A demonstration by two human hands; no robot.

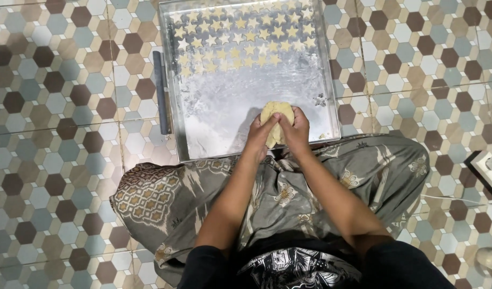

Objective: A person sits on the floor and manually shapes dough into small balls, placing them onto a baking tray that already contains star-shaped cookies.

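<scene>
Both my hands grip one lump of pale yellow dough (276, 114) over the near edge of a square metal tray (224, 115). My left hand (258, 135) wraps its left side and my right hand (298, 131) presses on its right side. Rows of several small star-shaped dough pieces (240, 37) lie across the far part of the tray. A small metal star cutter (321, 100) rests on the tray near its right wall.
A dark grey rod (161, 91) lies on the hexagon-tiled floor along the tray's left side. My crossed legs in patterned grey cloth (288, 192) fill the space below the tray. A white object (489, 163) sits at the right edge.
</scene>
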